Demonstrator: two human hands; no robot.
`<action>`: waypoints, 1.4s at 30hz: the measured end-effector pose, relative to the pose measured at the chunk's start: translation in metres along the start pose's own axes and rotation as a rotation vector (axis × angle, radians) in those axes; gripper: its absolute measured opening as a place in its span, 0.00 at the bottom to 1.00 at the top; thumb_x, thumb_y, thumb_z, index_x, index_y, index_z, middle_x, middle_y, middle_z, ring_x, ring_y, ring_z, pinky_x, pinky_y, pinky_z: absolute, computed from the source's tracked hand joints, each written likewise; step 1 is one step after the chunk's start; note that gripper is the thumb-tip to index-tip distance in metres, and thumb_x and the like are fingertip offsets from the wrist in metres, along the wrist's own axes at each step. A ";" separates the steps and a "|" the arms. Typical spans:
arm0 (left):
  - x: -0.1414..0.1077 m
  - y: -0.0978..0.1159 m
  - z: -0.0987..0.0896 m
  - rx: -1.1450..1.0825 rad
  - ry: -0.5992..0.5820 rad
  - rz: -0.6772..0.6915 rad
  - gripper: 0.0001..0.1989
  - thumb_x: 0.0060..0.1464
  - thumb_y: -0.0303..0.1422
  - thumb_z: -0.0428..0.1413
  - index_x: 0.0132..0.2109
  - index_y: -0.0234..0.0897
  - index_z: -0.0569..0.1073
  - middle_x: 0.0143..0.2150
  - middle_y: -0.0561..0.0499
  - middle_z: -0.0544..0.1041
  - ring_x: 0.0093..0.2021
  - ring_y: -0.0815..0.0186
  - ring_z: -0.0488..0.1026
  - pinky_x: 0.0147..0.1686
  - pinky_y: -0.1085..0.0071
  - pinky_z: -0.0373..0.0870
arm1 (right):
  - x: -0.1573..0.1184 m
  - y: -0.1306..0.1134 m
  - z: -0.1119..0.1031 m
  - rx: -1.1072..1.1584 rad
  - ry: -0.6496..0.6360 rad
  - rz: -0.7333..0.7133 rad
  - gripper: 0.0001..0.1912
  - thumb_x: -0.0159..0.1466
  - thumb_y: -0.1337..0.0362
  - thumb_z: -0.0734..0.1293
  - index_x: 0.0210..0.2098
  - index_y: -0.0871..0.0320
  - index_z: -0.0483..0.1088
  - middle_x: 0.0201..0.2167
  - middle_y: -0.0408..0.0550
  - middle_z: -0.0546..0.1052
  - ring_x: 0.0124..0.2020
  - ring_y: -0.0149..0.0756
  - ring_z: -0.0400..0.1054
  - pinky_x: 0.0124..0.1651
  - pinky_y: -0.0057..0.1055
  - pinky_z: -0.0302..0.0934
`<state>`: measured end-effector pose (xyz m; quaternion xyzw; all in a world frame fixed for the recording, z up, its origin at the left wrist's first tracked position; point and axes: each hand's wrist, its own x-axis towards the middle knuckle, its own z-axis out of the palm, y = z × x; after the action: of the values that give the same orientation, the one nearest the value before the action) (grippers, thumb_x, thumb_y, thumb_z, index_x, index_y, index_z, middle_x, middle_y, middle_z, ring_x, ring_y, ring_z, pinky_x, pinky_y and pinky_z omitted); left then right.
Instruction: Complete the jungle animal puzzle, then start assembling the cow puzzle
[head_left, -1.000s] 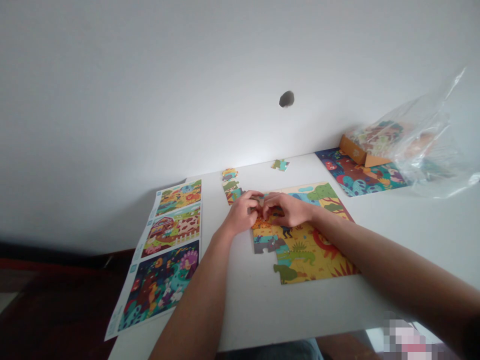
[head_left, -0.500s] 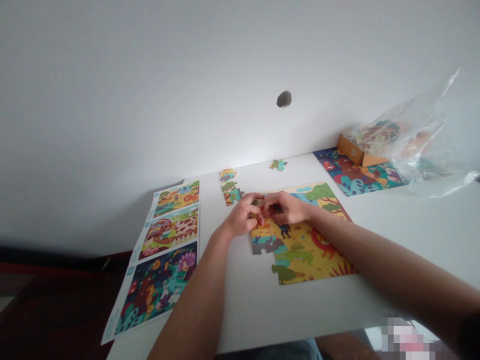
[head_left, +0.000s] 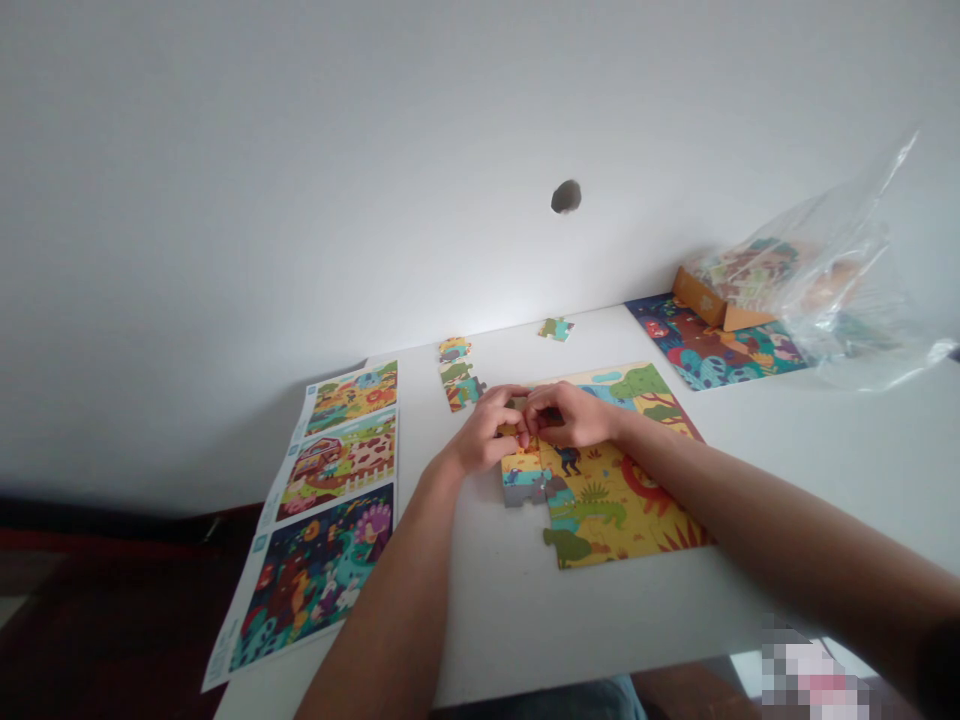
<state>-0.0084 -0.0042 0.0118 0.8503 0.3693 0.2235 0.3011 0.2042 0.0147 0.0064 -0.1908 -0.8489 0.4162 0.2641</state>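
Note:
A partly joined jigsaw puzzle (head_left: pixel 615 490) with a yellow savanna picture lies on the white table (head_left: pixel 525 610). My left hand (head_left: pixel 484 435) and my right hand (head_left: pixel 574 415) meet at its upper left corner, fingertips pinched together on a puzzle piece (head_left: pixel 517 428) that sits at the puzzle's edge. The piece is mostly hidden by my fingers. Just beyond my left hand lie loose puzzle pieces (head_left: pixel 459 385), and a single piece (head_left: pixel 556 328) rests farther back.
A reference sheet (head_left: pixel 322 500) with three pictures lies at the left, overhanging the table's edge. At the back right are a finished dark puzzle (head_left: pixel 712 352), a cardboard box (head_left: pixel 709 298) and a clear plastic bag (head_left: pixel 847 280). A white wall with a small hole stands behind.
Both hands stay at the puzzle's upper left corner with small finger shifts. The grey and yellow pieces under my left hand now sit closer against the puzzle.

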 end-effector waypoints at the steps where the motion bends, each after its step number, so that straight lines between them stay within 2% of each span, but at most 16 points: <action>1: 0.000 -0.001 0.000 -0.011 0.002 -0.002 0.05 0.43 0.25 0.58 0.27 0.38 0.78 0.56 0.47 0.71 0.61 0.52 0.65 0.64 0.55 0.58 | 0.000 0.000 0.000 -0.001 0.002 0.004 0.12 0.50 0.77 0.61 0.29 0.62 0.73 0.26 0.41 0.71 0.25 0.27 0.62 0.29 0.24 0.56; 5: -0.001 -0.004 0.001 -0.037 0.006 -0.012 0.02 0.46 0.29 0.59 0.28 0.38 0.78 0.57 0.46 0.71 0.61 0.52 0.65 0.64 0.55 0.56 | 0.000 0.002 0.001 -0.006 0.006 0.025 0.09 0.51 0.76 0.63 0.29 0.61 0.72 0.25 0.40 0.70 0.26 0.27 0.61 0.30 0.24 0.56; 10: -0.002 -0.002 0.000 -0.033 -0.007 -0.020 0.01 0.45 0.28 0.60 0.28 0.37 0.77 0.57 0.45 0.70 0.62 0.51 0.64 0.64 0.55 0.58 | 0.000 0.003 0.001 -0.031 -0.002 0.008 0.04 0.52 0.73 0.66 0.28 0.60 0.70 0.25 0.40 0.70 0.27 0.28 0.62 0.32 0.25 0.57; 20: -0.002 0.006 0.000 0.005 0.020 -0.018 0.04 0.42 0.25 0.62 0.23 0.37 0.76 0.58 0.46 0.70 0.59 0.52 0.67 0.62 0.56 0.61 | 0.001 0.004 0.004 -0.079 0.014 -0.048 0.07 0.51 0.75 0.65 0.28 0.60 0.72 0.25 0.40 0.70 0.27 0.28 0.62 0.32 0.25 0.57; 25: -0.002 0.004 0.000 -0.001 0.011 -0.011 0.08 0.41 0.25 0.63 0.19 0.36 0.74 0.58 0.46 0.70 0.59 0.51 0.68 0.61 0.57 0.63 | 0.000 0.005 0.003 -0.091 -0.009 -0.054 0.04 0.53 0.73 0.66 0.28 0.59 0.72 0.28 0.43 0.74 0.29 0.30 0.64 0.36 0.27 0.60; 28: -0.002 0.005 -0.002 0.004 0.005 -0.013 0.09 0.40 0.25 0.63 0.18 0.36 0.74 0.58 0.47 0.70 0.58 0.51 0.68 0.60 0.58 0.63 | 0.001 0.006 0.003 -0.126 -0.040 -0.100 0.03 0.54 0.70 0.70 0.29 0.59 0.73 0.31 0.45 0.77 0.32 0.33 0.67 0.42 0.30 0.61; 33: -0.002 0.008 -0.001 0.017 0.018 -0.006 0.09 0.41 0.26 0.62 0.18 0.36 0.73 0.58 0.47 0.71 0.58 0.51 0.69 0.58 0.58 0.66 | 0.003 0.007 0.002 -0.184 -0.065 -0.172 0.06 0.54 0.65 0.73 0.30 0.58 0.73 0.33 0.47 0.77 0.37 0.37 0.69 0.48 0.34 0.61; 35: -0.002 0.008 0.000 0.017 0.056 0.003 0.08 0.43 0.26 0.60 0.19 0.36 0.73 0.56 0.46 0.73 0.55 0.53 0.71 0.55 0.59 0.68 | 0.004 0.006 0.002 -0.209 -0.069 -0.164 0.06 0.55 0.64 0.73 0.30 0.58 0.73 0.33 0.48 0.77 0.38 0.38 0.69 0.48 0.35 0.60; 38: -0.001 0.008 0.002 0.021 0.184 0.029 0.10 0.48 0.27 0.56 0.20 0.36 0.71 0.50 0.46 0.76 0.49 0.58 0.74 0.50 0.62 0.70 | 0.003 0.006 0.001 -0.257 -0.058 -0.121 0.09 0.53 0.63 0.74 0.31 0.59 0.72 0.31 0.47 0.75 0.36 0.38 0.67 0.46 0.35 0.60; 42: -0.001 0.006 0.001 0.101 0.374 0.003 0.13 0.52 0.29 0.53 0.21 0.37 0.66 0.31 0.50 0.75 0.33 0.66 0.73 0.38 0.69 0.68 | 0.000 0.004 0.001 -0.242 -0.056 -0.082 0.07 0.52 0.70 0.70 0.32 0.59 0.71 0.28 0.43 0.73 0.32 0.34 0.65 0.42 0.32 0.59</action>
<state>-0.0050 -0.0085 0.0147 0.8086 0.4283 0.3593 0.1836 0.2041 0.0162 0.0020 -0.1746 -0.9071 0.3047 0.2322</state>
